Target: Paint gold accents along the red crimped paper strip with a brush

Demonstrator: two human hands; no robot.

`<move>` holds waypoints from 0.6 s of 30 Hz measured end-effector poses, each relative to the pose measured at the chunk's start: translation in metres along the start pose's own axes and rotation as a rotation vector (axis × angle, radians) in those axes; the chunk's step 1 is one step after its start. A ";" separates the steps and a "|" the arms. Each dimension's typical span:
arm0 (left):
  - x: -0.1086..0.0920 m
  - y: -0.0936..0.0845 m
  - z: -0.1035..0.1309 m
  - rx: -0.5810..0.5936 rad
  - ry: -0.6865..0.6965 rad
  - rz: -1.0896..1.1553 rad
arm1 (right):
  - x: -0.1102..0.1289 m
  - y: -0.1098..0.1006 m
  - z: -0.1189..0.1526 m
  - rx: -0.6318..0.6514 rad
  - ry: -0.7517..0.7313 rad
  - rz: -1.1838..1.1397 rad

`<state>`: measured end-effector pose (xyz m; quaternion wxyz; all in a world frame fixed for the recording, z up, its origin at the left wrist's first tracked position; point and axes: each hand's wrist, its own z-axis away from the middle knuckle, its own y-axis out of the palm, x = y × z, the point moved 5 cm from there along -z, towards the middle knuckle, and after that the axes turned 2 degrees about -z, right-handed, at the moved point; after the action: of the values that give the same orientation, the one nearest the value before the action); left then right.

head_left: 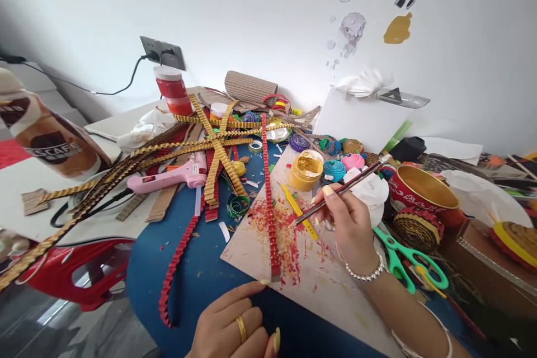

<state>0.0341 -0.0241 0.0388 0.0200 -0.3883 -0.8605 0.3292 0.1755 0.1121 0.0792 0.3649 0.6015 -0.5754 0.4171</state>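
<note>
My right hand (350, 221), wearing a beaded bracelet, grips a slim dark paintbrush (346, 185). The brush's tip points down-left, close to a red corrugated cardboard strip (268, 190). That strip lies lengthwise on a paint-spattered white sheet (327, 285). At its near end rests the outstretched index fingertip of my left hand (235, 321), whose other fingers are bent and hold nothing. An open jar of yellow paint (306, 170) stands beyond the brush. Beside the strip, a yellow craft knife (298, 210) lies partly behind the brush.
Several yellow corrugated strips (216, 148) cross at the left, over a pink glue gun (180, 174). Green-handled scissors (415, 260) lie by my right wrist. A red can (419, 190), coiled paper discs (334, 169), a large bottle (54, 134) and a red paint jar (172, 89) stand around.
</note>
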 end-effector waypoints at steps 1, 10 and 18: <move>0.000 0.000 0.001 -0.006 0.001 -0.010 | 0.000 0.000 0.000 0.001 -0.001 0.000; -0.006 0.009 0.002 -0.019 0.031 -0.070 | 0.000 -0.001 0.001 0.015 -0.023 0.007; -0.005 0.024 -0.003 0.030 0.096 -0.052 | -0.002 -0.003 0.006 0.068 -0.051 0.111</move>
<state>0.0543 -0.0144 0.0290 0.0755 -0.3809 -0.8632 0.3226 0.1795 0.1078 0.0753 0.3059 0.5913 -0.6023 0.4406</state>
